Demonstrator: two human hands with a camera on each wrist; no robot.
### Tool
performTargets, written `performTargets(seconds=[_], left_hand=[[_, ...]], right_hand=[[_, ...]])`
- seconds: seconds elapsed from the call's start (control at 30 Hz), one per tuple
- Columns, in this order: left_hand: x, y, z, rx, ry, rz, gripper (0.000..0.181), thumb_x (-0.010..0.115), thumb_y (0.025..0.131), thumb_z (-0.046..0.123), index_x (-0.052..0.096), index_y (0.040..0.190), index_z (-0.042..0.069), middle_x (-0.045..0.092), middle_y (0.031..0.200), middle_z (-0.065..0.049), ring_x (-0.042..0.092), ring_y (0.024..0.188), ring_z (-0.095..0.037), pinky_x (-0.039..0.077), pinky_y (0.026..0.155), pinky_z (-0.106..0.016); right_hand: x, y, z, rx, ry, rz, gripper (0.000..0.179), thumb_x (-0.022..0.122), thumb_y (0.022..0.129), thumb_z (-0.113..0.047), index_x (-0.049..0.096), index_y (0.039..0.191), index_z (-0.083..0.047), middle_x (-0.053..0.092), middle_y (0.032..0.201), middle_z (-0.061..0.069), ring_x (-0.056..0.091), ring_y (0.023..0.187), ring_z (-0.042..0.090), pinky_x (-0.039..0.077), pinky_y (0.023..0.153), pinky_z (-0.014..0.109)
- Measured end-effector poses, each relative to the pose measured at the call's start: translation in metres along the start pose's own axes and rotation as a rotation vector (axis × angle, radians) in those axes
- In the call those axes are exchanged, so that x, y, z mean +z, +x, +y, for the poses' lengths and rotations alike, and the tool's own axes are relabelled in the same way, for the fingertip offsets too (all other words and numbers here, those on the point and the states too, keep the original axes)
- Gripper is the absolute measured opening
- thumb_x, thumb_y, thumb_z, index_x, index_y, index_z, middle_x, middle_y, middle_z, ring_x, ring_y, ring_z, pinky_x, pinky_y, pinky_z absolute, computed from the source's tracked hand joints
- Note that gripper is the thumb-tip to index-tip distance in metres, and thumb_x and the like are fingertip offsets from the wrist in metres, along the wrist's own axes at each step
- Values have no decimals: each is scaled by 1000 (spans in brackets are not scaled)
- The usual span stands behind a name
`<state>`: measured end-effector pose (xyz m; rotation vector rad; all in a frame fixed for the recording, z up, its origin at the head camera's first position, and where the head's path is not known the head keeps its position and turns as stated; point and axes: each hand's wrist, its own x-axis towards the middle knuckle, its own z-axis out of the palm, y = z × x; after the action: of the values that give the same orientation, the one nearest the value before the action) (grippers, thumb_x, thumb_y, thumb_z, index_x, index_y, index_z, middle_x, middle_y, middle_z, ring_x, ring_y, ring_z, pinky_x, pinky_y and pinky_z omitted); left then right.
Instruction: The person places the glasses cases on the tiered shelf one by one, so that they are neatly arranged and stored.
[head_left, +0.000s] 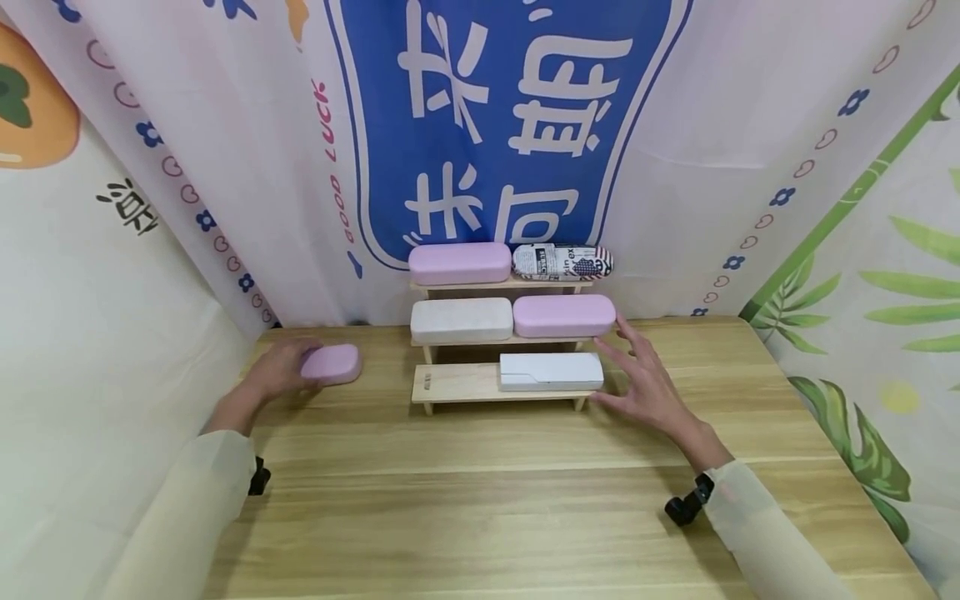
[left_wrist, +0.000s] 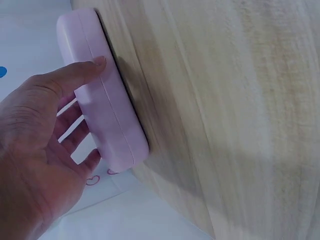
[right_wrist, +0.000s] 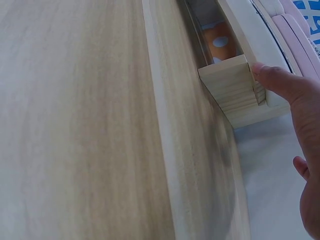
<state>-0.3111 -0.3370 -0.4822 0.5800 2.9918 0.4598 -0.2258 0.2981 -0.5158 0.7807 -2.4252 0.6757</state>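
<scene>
At the table's back left, my left hand grips a pink glasses case. The left wrist view shows my thumb across the seam of that case and the other fingers behind it. On the right, my right hand is spread beside a three-step wooden stand, thumb at the lowest step's end. That step carries a white glasses case on its right half. A pale grey case and another pink case fill the middle step.
The top step bears a pink case and a newspaper-print case. A printed curtain hangs right behind the stand. The wood-grain table stretches toward me, with white cloth along its left side.
</scene>
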Motion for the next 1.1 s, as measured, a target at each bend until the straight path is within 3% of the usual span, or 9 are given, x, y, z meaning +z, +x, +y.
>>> performTargets(seconds=[0.33, 0.67, 1.1], left_hand=[[-1, -8, 7, 49, 22, -13, 74, 93, 74, 20, 61, 134, -9, 66, 130, -33, 61, 120, -54, 48, 102, -67], [2, -24, 19, 75, -53, -92, 76, 95, 75, 21, 61, 138, -6, 66, 133, -30, 63, 121, -49, 48, 104, -66], [7, -39, 31, 66, -40, -77, 73, 92, 79, 35, 65, 137, 0, 69, 130, -24, 67, 116, -40, 55, 94, -59]], right_hand=[[-1, 1, -2, -10, 13, 27, 107, 104, 57, -23, 56, 151, -4, 21, 171, 30, 44, 137, 54, 40, 106, 75], [0, -1, -2, -1, 21, 18, 107, 103, 59, -23, 55, 152, -6, 20, 171, 30, 43, 139, 53, 39, 107, 75], [0, -1, -2, 7, 40, 11, 106, 101, 58, -22, 56, 153, -8, 21, 171, 30, 42, 141, 52, 37, 108, 76]])
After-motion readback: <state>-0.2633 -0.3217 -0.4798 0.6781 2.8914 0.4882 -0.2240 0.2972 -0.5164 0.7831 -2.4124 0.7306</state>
